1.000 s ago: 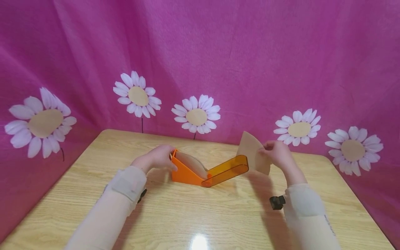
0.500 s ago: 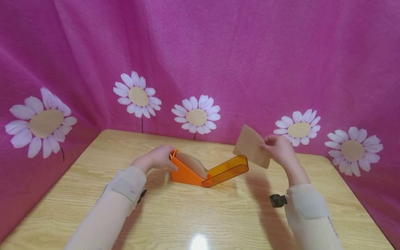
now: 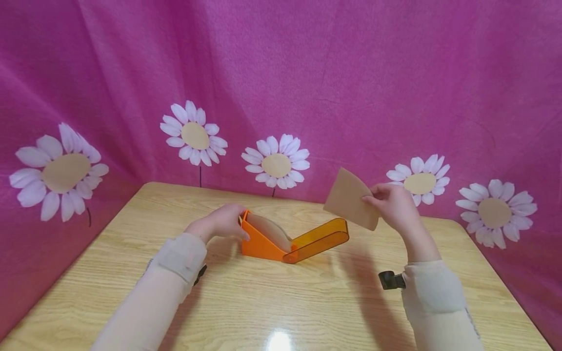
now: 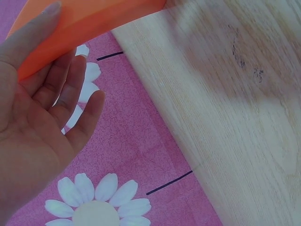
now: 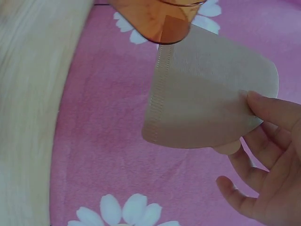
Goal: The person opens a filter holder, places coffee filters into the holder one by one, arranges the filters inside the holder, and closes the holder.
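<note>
An orange coffee filter holder (image 3: pixel 262 243) stands on the table, its see-through amber lid (image 3: pixel 322 237) swung out to the right. Brown paper filters (image 3: pixel 271 230) sit inside it. My left hand (image 3: pixel 223 223) grips the holder's tall left end, and in the left wrist view the thumb lies across the orange wall (image 4: pixel 103 21). Up and to the right of the lid, my right hand (image 3: pixel 396 205) pinches a brown paper coffee filter (image 3: pixel 350 199) by its edge. The right wrist view shows that filter's crimped seam (image 5: pixel 161 89) facing away from the fingers.
The wooden table (image 3: pixel 281 297) reaches back to a pink cloth (image 3: pixel 351 87) with white daisies, which also hangs at both sides. A black wrist camera (image 3: pixel 390 280) sticks out from the right sleeve.
My right hand has raised the paper filter, which has also shifted slightly left and now shows more of its face above the lid. The left hand and the filter holder have stayed in place.
</note>
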Demonstrator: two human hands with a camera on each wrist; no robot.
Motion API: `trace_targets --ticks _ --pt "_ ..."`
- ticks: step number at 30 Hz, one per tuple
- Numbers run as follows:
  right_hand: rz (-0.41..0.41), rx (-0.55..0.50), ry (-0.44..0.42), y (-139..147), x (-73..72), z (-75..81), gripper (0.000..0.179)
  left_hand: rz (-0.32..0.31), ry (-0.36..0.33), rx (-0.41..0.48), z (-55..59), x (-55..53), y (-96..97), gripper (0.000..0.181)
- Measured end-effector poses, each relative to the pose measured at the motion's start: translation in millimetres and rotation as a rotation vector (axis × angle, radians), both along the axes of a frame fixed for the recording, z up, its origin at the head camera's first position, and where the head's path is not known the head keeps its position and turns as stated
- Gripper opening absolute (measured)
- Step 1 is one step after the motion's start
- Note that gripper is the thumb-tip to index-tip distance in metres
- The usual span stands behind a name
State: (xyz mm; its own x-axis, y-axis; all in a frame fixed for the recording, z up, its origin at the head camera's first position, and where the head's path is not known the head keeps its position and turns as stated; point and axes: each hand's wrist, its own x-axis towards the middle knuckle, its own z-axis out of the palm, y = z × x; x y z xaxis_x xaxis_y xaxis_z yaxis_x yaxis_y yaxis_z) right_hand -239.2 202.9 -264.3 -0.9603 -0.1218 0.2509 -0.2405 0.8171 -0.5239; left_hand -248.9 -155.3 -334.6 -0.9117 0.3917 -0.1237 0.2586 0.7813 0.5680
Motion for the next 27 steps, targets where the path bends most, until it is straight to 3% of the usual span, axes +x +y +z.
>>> trace_targets --ticks 10,27 --pt "0.007 -0.02 0.021 -9 6.6 10.3 0.023 -0.004 0.014 -0.008 -0.6 -0.7 -0.7 0.031" --pt "0.046 -0.082 -0.043 -33 11.4 15.4 0.024 -0.017 0.015 -0.002 -1.7 -1.8 -0.7 0.029"
